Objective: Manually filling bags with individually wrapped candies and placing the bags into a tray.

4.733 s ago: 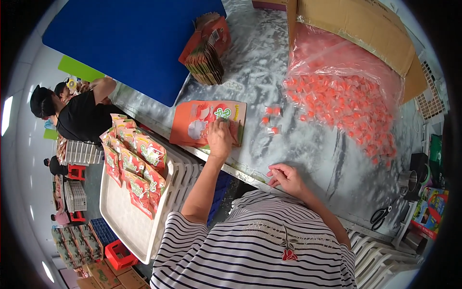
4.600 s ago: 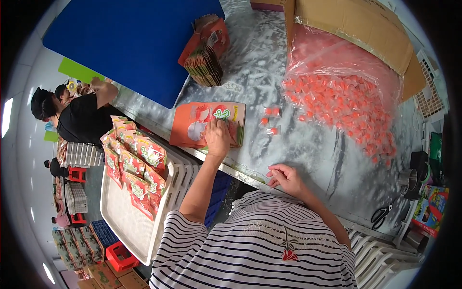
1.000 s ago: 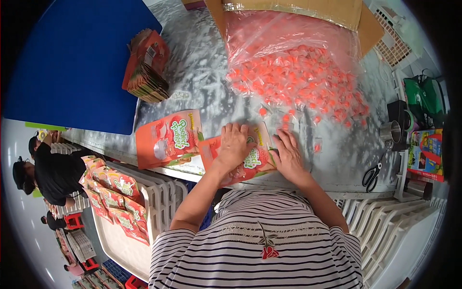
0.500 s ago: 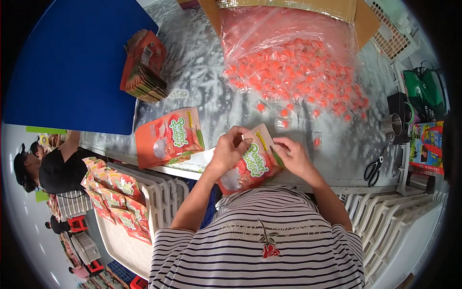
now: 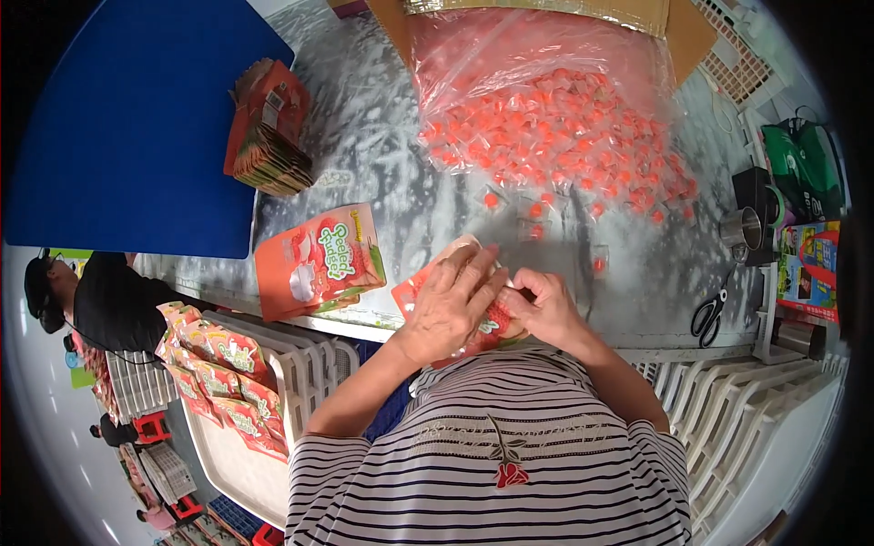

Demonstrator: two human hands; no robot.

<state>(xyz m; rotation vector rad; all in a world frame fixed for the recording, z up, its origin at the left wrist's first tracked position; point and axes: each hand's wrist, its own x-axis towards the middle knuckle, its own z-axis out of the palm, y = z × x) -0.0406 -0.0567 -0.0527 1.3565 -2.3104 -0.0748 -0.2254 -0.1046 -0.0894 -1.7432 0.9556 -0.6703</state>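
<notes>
At lower centre of the frame, an orange pouch (image 5: pixel 414 296) was gripped by both hands over the table edge (image 5: pixel 364 320): left hand (image 5: pixel 446 305) spread over it, right hand (image 5: pixel 544 308) pinching its right end. It was judged light, limp and slippery, best held by its edges. Long axis ran left-right. Beyond, loose orange candies (image 5: pixel 564 136) were spread in a clear bag.

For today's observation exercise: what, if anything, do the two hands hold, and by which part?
Both the left hand and the right hand hold one orange pouch near its upper end; the exact grip is hidden.
</notes>
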